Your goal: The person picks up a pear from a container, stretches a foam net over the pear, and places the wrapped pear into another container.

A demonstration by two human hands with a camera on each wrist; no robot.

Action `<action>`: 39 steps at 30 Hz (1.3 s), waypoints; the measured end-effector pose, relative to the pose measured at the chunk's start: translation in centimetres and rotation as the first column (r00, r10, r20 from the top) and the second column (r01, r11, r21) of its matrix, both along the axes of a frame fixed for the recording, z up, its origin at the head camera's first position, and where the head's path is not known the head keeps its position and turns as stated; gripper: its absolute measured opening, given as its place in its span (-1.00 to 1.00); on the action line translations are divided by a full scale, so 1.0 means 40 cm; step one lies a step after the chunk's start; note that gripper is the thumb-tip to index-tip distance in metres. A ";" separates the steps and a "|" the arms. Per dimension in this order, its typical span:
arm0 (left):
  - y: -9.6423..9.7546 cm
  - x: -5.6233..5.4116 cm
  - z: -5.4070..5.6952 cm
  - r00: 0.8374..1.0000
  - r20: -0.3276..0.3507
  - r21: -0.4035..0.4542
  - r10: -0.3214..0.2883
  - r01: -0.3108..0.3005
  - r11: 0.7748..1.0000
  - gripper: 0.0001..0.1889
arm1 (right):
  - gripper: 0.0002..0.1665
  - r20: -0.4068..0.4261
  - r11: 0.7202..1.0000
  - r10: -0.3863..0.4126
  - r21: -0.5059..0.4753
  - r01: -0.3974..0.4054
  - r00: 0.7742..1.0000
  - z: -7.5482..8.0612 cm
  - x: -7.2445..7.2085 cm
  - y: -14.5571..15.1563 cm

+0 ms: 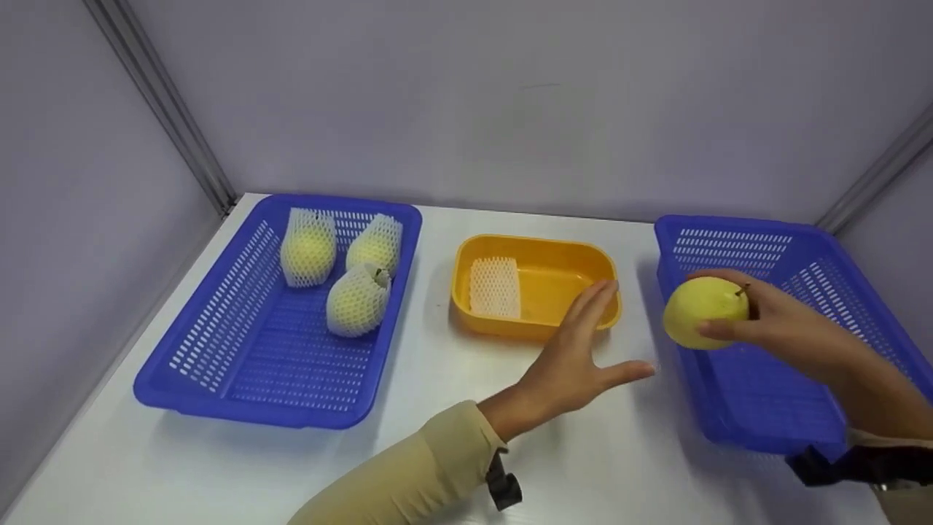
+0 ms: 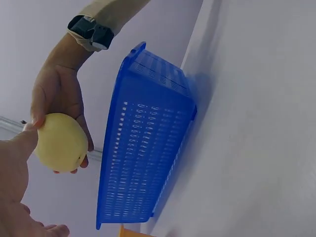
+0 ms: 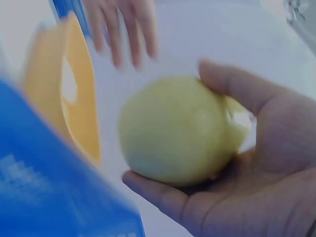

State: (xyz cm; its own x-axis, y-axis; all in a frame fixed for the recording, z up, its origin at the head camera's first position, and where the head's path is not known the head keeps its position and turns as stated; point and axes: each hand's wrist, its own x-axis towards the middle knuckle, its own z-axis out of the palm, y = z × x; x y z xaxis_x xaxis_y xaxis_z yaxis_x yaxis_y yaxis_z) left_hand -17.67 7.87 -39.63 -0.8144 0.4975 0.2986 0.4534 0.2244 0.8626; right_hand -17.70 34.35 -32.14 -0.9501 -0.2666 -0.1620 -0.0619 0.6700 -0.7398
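Note:
A bare yellow pear (image 1: 703, 310) is held in my right hand (image 1: 791, 321), above the left rim of the right blue basket (image 1: 758, 408). In the right wrist view, thumb and fingers curve round the pear (image 3: 177, 131). My left hand (image 1: 565, 372) hangs with fingers spread and holds nothing, over the table just in front of the yellow tub (image 1: 536, 332). Inside that tub lies a white foam net sleeve (image 1: 496, 288). The left wrist view shows the left hand (image 2: 15, 182) close to the pear (image 2: 61, 142).
On the left stands another blue basket (image 1: 255, 412) with pears in white foam nets (image 1: 308, 251) near its back and right side. All the containers rest on a white table (image 1: 437, 452). Grey walls (image 1: 539, 109) rise behind and at both sides.

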 end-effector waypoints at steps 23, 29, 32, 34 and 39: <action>-0.118 0.021 -0.025 0.992 0.019 0.200 -0.121 0.115 0.973 -0.23 | -0.11 0.110 0.920 0.071 -0.392 -0.022 0.991 -0.051 0.108 -0.248; -0.160 0.019 -0.040 0.985 0.067 0.222 -0.158 0.139 0.965 -0.22 | -0.23 0.025 0.893 0.077 -0.447 -0.058 0.997 -0.098 0.105 -0.272; -0.181 0.016 -0.059 0.981 0.090 0.204 -0.174 0.153 0.967 -0.23 | -0.27 -0.018 0.878 0.072 -0.473 -0.072 0.997 -0.137 0.102 -0.288; -0.196 0.015 -0.074 0.978 0.103 0.171 -0.181 0.162 0.972 -0.24 | -0.28 -0.022 0.868 0.076 -0.490 -0.077 0.997 -0.166 0.101 -0.299; -0.227 0.013 -0.113 0.974 0.147 0.051 -0.173 0.167 0.985 -0.25 | -0.28 0.024 0.874 0.081 -0.482 -0.060 0.996 -0.236 0.097 -0.319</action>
